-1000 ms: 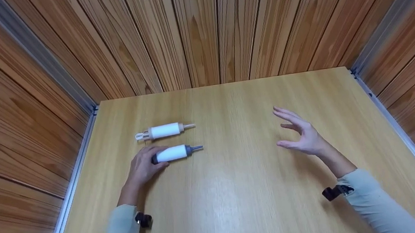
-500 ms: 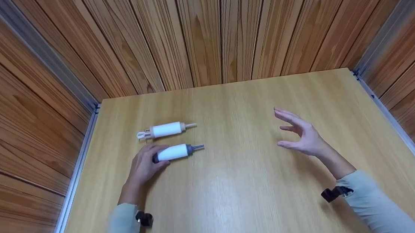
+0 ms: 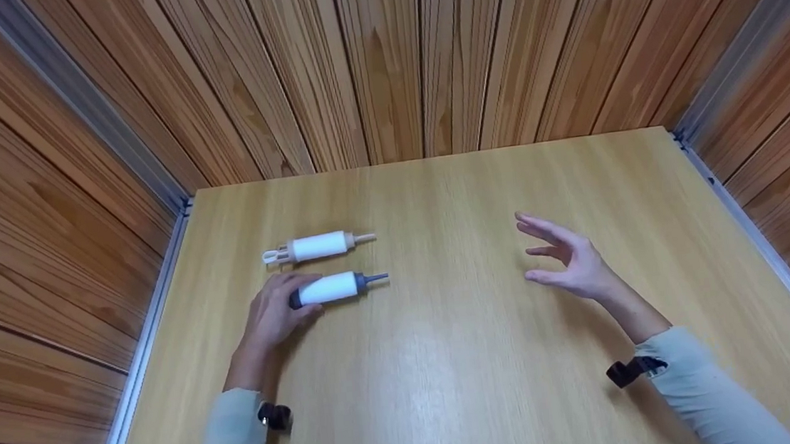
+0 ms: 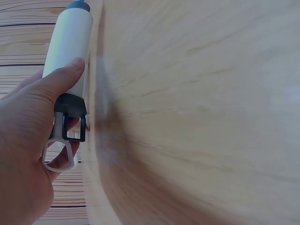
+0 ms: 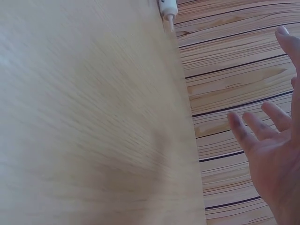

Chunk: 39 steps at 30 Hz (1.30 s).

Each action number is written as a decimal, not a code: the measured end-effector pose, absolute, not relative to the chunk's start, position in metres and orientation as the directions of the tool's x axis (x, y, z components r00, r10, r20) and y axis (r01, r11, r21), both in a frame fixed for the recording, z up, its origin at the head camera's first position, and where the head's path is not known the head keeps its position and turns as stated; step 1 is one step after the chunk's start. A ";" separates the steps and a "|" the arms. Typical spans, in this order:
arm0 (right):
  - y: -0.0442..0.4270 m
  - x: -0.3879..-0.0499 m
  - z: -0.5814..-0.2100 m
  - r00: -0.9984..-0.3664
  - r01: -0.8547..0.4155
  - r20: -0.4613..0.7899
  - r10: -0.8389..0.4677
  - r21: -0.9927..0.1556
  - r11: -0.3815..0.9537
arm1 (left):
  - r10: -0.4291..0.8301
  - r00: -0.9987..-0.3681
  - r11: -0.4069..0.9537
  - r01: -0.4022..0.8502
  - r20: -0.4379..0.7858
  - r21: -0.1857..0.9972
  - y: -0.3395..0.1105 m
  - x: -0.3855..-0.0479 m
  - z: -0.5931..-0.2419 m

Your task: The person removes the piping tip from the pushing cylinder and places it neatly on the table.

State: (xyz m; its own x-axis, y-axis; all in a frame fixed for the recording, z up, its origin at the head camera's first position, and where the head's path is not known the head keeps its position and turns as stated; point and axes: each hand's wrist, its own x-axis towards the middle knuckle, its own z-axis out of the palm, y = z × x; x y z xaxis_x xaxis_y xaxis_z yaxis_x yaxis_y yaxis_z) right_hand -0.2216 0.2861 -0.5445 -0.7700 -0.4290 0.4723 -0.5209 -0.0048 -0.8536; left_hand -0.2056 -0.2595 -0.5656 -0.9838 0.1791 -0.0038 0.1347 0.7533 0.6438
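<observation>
My left hand point(image 3: 280, 312) grips the rear end of a white tube with dark grey end caps point(image 3: 329, 289). Its thin grey tip points right. In the left wrist view, the thumb lies along the white barrel point(image 4: 70, 35), and a pale loop point(image 4: 59, 157) sticks out below the dark cap. Whether the tube touches the table cannot be told. Just beyond it lies a similar white tube with beige end caps point(image 3: 320, 246), with a clear-looking loop at its left end. My right hand point(image 3: 570, 260) hovers on the right, fingers spread and holding nothing.
The wooden tabletop point(image 3: 436, 361) stretches between both arms. Wood-plank walls point(image 3: 388, 65) rise at the back and both sides, with metal rails point(image 3: 141, 344) along the side edges. Small dark cameras point(image 3: 275, 416) are strapped to the wrists.
The right hand has shifted slightly left, its fingers a little lower. My left hand stays on the dark-capped tube, which has barely moved. The view has tilted very slightly.
</observation>
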 end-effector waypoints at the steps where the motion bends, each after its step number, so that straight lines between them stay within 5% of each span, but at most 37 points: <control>1: 0.285 -0.221 -0.545 -0.772 -0.516 0.472 -0.426 -0.856 -0.014 | 0.180 -0.984 0.755 0.139 0.002 0.641 -0.259 -0.205 -0.565; 39: 0.257 -0.212 -0.571 -0.837 -0.410 0.395 -0.380 -0.911 -0.043 | 0.232 -0.955 0.738 0.296 0.184 0.606 -0.213 -0.212 -0.545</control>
State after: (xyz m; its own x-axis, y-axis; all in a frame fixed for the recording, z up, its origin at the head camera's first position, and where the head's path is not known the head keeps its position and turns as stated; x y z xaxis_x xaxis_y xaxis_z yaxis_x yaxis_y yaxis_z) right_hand -0.2118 0.2571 -0.5711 -0.8368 -0.3796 0.3945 -0.4101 -0.0429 -0.9111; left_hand -0.2121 -0.2127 -0.5446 -0.9552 0.2319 0.1840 0.2960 0.7383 0.6061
